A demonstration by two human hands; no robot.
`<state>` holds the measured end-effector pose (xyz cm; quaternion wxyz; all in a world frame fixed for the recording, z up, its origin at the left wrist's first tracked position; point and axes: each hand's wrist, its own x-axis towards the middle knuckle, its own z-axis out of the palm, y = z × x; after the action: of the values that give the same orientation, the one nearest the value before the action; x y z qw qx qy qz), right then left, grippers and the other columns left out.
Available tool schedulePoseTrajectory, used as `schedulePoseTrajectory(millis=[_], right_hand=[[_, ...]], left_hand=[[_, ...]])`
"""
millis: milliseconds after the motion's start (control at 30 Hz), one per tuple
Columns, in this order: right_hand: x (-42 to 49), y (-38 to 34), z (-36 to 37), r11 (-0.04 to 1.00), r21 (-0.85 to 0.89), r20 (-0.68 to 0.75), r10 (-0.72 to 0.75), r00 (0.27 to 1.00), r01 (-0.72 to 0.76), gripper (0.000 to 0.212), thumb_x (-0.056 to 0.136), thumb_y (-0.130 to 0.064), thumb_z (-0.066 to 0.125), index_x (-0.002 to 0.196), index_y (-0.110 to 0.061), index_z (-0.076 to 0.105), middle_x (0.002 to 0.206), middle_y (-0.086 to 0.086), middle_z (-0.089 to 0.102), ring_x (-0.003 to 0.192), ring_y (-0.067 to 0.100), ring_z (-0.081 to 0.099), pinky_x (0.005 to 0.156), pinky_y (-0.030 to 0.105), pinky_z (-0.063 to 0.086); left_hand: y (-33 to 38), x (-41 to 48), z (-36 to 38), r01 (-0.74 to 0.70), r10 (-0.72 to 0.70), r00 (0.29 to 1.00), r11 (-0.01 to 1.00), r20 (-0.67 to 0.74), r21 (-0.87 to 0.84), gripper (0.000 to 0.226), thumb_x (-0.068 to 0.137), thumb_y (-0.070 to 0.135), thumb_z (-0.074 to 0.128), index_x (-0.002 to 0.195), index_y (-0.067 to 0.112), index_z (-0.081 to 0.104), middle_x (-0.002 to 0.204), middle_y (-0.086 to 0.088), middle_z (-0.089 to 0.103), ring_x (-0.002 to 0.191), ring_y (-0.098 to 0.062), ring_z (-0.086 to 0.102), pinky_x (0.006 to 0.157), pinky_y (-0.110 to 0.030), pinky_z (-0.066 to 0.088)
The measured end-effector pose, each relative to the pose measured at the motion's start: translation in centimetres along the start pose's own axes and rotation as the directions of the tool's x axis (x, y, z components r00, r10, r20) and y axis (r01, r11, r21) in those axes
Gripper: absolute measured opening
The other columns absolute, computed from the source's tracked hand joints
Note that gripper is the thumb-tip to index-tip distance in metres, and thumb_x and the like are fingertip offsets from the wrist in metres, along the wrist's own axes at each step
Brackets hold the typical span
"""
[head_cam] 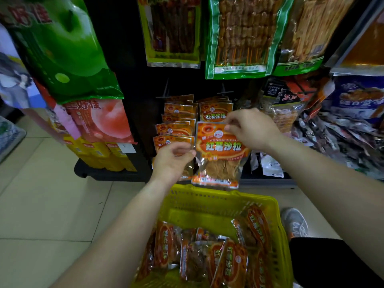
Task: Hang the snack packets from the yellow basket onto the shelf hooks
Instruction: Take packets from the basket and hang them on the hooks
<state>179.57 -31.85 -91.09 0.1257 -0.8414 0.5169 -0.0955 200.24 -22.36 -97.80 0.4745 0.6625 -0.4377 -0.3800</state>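
Note:
Both hands hold one orange snack packet upright in front of the shelf. My right hand pinches its top right corner, and my left hand grips its left edge. Behind it, two rows of the same orange packets hang on shelf hooks. The held packet's top sits just below the right row. The yellow basket stands on the floor beneath my arms and holds several more orange packets.
Green skewer packs hang above the hooks. Large green and pink bags hang at the left, mixed packets crowd the right. A grey shoe rests right of the basket on the tiled floor.

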Motion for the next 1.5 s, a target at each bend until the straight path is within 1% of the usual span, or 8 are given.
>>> schedulePoseTrajectory(millis=[233, 533, 800, 900, 1000, 1133, 1367, 1500], right_hand=[[8.7, 4.0, 6.5, 0.992, -0.088, 0.029, 0.092, 0.995, -0.089, 0.026, 0.101, -0.034, 0.055, 0.124, -0.028, 0.064, 0.118, 0.008, 0.065, 0.106, 0.032, 0.062, 0.081, 0.039, 0.049], [18.1, 10.9, 14.3, 0.987, -0.076, 0.047, 0.145, 0.988, -0.142, 0.025, 0.1, -0.035, 0.056, 0.122, -0.027, 0.064, 0.118, 0.009, 0.064, 0.104, 0.029, 0.061, 0.084, 0.036, 0.05], [19.6, 13.5, 17.1, 0.985, -0.166, -0.215, 0.013, 0.977, -0.05, 0.05, 0.089, -0.034, 0.064, 0.136, -0.021, 0.054, 0.132, 0.017, 0.056, 0.122, 0.041, 0.049, 0.097, 0.047, 0.043], [16.7, 13.5, 18.2, 0.994, -0.106, -0.36, -0.037, 0.932, -0.002, 0.036, 0.087, -0.026, 0.06, 0.121, -0.013, 0.059, 0.121, 0.019, 0.056, 0.11, 0.04, 0.053, 0.087, 0.045, 0.047], [15.0, 13.5, 20.6, 0.98, 0.097, 0.039, 0.169, 0.985, -0.173, 0.023, 0.094, -0.023, 0.053, 0.113, -0.017, 0.062, 0.11, 0.015, 0.066, 0.095, 0.035, 0.064, 0.079, 0.041, 0.056], [14.9, 14.3, 23.1, 0.941, 0.093, 0.422, 0.258, 0.869, -0.324, 0.047, 0.101, -0.024, 0.05, 0.146, -0.021, 0.039, 0.123, 0.01, 0.063, 0.101, 0.027, 0.062, 0.081, 0.032, 0.049], [15.6, 15.6, 24.8, 0.863, 0.33, 0.357, 0.261, 0.897, -0.383, 0.082, 0.1, -0.028, 0.052, 0.159, -0.03, -0.004, 0.14, 0.009, 0.053, 0.115, 0.025, 0.055, 0.087, 0.028, 0.04], [14.8, 15.5, 24.4, 0.861, 0.344, 0.338, 0.258, 0.905, -0.374, 0.076, 0.098, -0.035, 0.056, 0.159, -0.03, 0.009, 0.138, 0.01, 0.051, 0.122, 0.027, 0.053, 0.091, 0.027, 0.041]], left_hand=[[-6.1, 5.8, 5.8, 0.034, -0.066, 0.984, 0.983, 0.168, 0.183, 0.021, 0.083, 0.02, 0.079, 0.101, 0.024, 0.07, 0.094, 0.004, 0.071, 0.093, -0.013, 0.068, 0.091, -0.027, 0.052], [-12.3, 14.0, 16.0, 0.031, -0.141, 0.962, 0.909, 0.235, 0.416, 0.062, 0.091, 0.034, 0.066, 0.147, 0.03, 0.041, 0.148, 0.0, 0.045, 0.132, -0.023, 0.047, 0.107, -0.035, 0.041], [-17.5, 19.0, 19.5, -0.028, -0.142, 0.959, 0.816, 0.246, 0.577, 0.075, 0.093, 0.034, 0.064, 0.155, 0.036, 0.022, 0.163, 0.003, 0.019, 0.145, -0.027, 0.031, 0.113, -0.042, 0.036], [-18.6, 19.7, 19.7, -0.083, -0.089, 0.964, 0.795, 0.252, 0.6, 0.071, 0.095, 0.032, 0.062, 0.155, 0.036, 0.025, 0.164, 0.003, 0.014, 0.143, -0.027, 0.035, 0.111, -0.039, 0.038], [-19.3, 20.3, 19.8, -0.116, -0.06, 0.961, 0.797, 0.269, 0.593, 0.069, 0.096, 0.026, 0.058, 0.155, 0.038, 0.024, 0.163, 0.004, 0.013, 0.141, -0.027, 0.035, 0.106, -0.034, 0.04], [-19.8, 21.0, 19.9, -0.121, -0.06, 0.954, 0.819, 0.294, 0.561, 0.074, 0.096, 0.017, 0.056, 0.157, 0.038, 0.02, 0.156, 0.002, 0.017, 0.135, -0.025, 0.039, 0.101, -0.032, 0.043], [-20.5, 21.9, 20.4, -0.172, -0.014, 0.95, 0.81, 0.313, 0.56, 0.079, 0.095, 0.01, 0.055, 0.157, 0.038, 0.016, 0.146, 0.0, 0.021, 0.128, -0.022, 0.041, 0.097, -0.028, 0.045], [-20.1, 21.0, 19.6, -0.168, -0.029, 0.943, 0.818, 0.331, 0.55, 0.077, 0.095, 0.016, 0.057, 0.157, 0.037, 0.016, 0.152, 0.002, 0.02, 0.135, -0.021, 0.038, 0.105, -0.033, 0.044]])
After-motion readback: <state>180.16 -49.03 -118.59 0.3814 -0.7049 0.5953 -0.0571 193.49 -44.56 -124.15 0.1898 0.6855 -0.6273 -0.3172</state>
